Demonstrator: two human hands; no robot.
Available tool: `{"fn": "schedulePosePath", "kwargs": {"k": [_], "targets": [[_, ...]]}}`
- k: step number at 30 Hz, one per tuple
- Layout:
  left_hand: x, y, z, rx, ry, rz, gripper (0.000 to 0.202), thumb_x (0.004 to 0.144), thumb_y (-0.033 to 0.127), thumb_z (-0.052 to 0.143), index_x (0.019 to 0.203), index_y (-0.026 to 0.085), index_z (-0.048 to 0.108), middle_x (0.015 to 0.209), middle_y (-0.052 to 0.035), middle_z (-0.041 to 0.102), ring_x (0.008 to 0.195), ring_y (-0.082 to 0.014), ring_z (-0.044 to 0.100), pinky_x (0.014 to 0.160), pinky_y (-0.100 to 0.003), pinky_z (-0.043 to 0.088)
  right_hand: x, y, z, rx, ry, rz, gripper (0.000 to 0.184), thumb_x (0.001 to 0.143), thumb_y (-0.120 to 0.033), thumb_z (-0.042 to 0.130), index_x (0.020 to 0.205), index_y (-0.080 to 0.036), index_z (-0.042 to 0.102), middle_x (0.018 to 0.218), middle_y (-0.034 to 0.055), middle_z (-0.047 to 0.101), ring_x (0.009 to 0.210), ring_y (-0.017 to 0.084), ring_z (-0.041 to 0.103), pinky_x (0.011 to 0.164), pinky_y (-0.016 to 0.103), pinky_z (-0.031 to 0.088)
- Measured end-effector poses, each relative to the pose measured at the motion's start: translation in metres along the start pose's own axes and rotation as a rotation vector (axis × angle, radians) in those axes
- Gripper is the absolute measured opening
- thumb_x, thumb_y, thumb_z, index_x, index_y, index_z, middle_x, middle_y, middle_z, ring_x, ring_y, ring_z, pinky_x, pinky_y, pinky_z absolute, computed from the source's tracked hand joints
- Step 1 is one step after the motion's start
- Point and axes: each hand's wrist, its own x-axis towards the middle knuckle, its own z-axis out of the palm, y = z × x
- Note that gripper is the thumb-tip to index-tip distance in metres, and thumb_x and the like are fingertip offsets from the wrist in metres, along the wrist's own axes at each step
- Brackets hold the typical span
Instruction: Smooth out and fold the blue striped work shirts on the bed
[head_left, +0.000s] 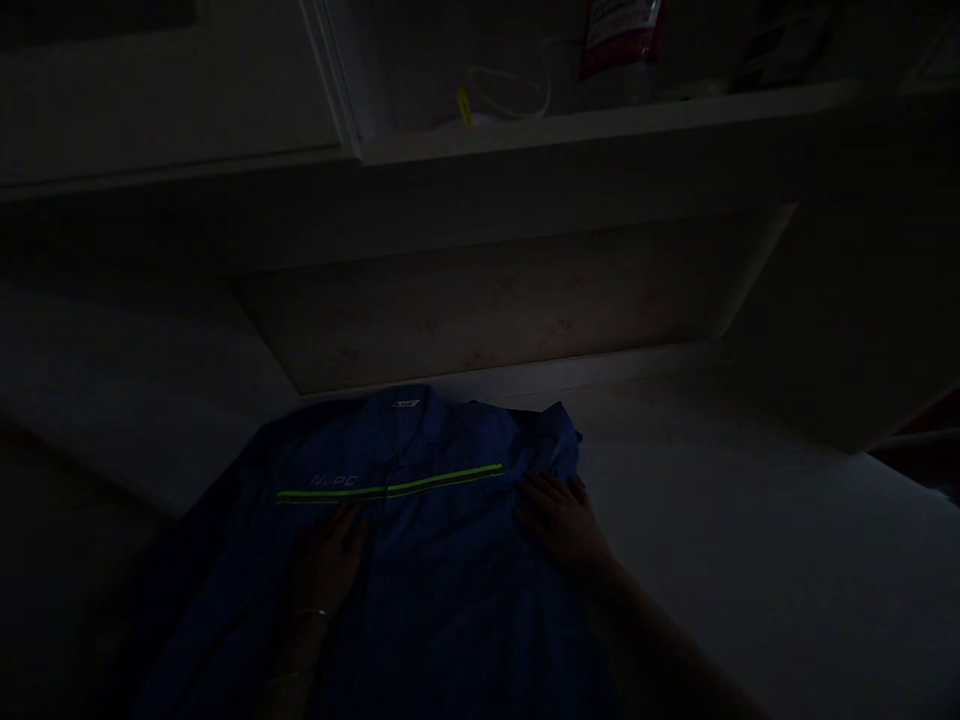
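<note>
A dark blue work jacket point(435, 570) lies spread on a white surface, collar toward the back. Across its chest runs a bright yellow-green stripe, with pale lettering above it on the left side. My left hand point(331, 555) rests flat on the front just below the stripe, fingers stretched out. On the jacket's right side, near the shoulder, my right hand point(559, 520) lies with its fingers extended over the cloth. The sleeve on the right seems folded in, and the left one trails down into shadow. The scene is very dark, so fine detail is lost.
Above the back hangs a shelf point(600, 118) holding a red and white packet point(622, 35) and a white cable point(517, 105) with a yellow tag. The white surface point(750, 540) stretches to the right. Side panels stand at left and right.
</note>
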Motion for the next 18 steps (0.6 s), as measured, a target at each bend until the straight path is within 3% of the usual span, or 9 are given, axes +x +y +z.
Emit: {"fn": "schedulePosePath", "kwargs": {"k": [5,8,10,13,15,16,18], "targets": [[0.001,-0.001,0.002,-0.019,-0.008,-0.012,0.048,0.090,0.049,0.036,0.124,0.023,0.057,0.138,-0.0063,0.053,0.126,-0.0218,0.047,0.108,-0.038,0.033,0.002,0.000,0.002,0.049,0.032,-0.009,0.052,0.089,-0.058,0.037,0.134,-0.034,0.046,0.143,0.0007,0.045,0.136,0.027,0.032,0.111,0.057,0.006],[0.003,0.002,-0.005,-0.048,-0.009,-0.022,0.049,0.090,0.049,0.036,0.122,0.021,0.059,0.136,-0.0071,0.054,0.125,-0.0225,0.048,0.107,-0.038,0.034,0.002,0.005,0.003,0.182,0.197,0.052,0.050,0.090,-0.053,0.038,0.131,-0.027,0.050,0.135,0.0049,0.054,0.127,0.025,0.044,0.110,0.048,0.023],[0.001,0.011,-0.016,-0.049,0.019,-0.017,0.048,0.090,0.045,0.035,0.121,0.016,0.059,0.131,-0.0108,0.058,0.120,-0.0243,0.052,0.104,-0.039,0.037,-0.003,0.013,0.001,0.242,0.341,0.153,0.049,0.093,-0.048,0.032,0.127,-0.020,0.053,0.126,0.0106,0.059,0.117,0.024,0.051,0.101,0.043,0.037],[-0.020,0.044,-0.041,-0.034,0.087,-0.012,0.046,0.088,0.041,0.037,0.117,0.013,0.061,0.119,-0.0149,0.064,0.111,-0.0285,0.057,0.099,-0.042,0.041,-0.019,0.029,-0.007,0.230,0.430,0.220,0.044,0.092,-0.041,0.030,0.119,-0.018,0.057,0.115,0.0139,0.061,0.109,0.027,0.053,0.094,0.043,0.043],[-0.051,0.079,-0.057,-0.112,0.073,0.022,0.043,0.088,0.042,0.038,0.113,0.017,0.062,0.115,-0.0126,0.065,0.109,-0.0283,0.058,0.099,-0.043,0.042,-0.031,0.039,-0.016,0.217,0.432,0.196,0.039,0.088,-0.039,0.039,0.116,-0.020,0.058,0.114,0.0123,0.061,0.109,0.027,0.052,0.094,0.043,0.041],[-0.071,0.100,-0.064,-0.197,0.014,0.058,0.041,0.089,0.044,0.037,0.113,0.022,0.061,0.115,-0.0095,0.065,0.109,-0.0264,0.058,0.098,-0.041,0.043,-0.035,0.043,-0.021,0.188,0.414,0.191,0.040,0.086,-0.039,0.043,0.119,-0.020,0.056,0.116,0.0119,0.060,0.109,0.027,0.051,0.094,0.042,0.041],[-0.115,0.143,-0.072,-0.349,-0.248,0.178,0.038,0.092,0.044,0.032,0.119,0.033,0.056,0.118,-0.0048,0.063,0.110,-0.0233,0.058,0.094,-0.040,0.048,-0.038,0.047,-0.031,0.055,0.305,0.206,0.048,0.086,-0.039,0.045,0.129,-0.019,0.050,0.122,0.0131,0.056,0.109,0.028,0.050,0.092,0.042,0.040]]}}
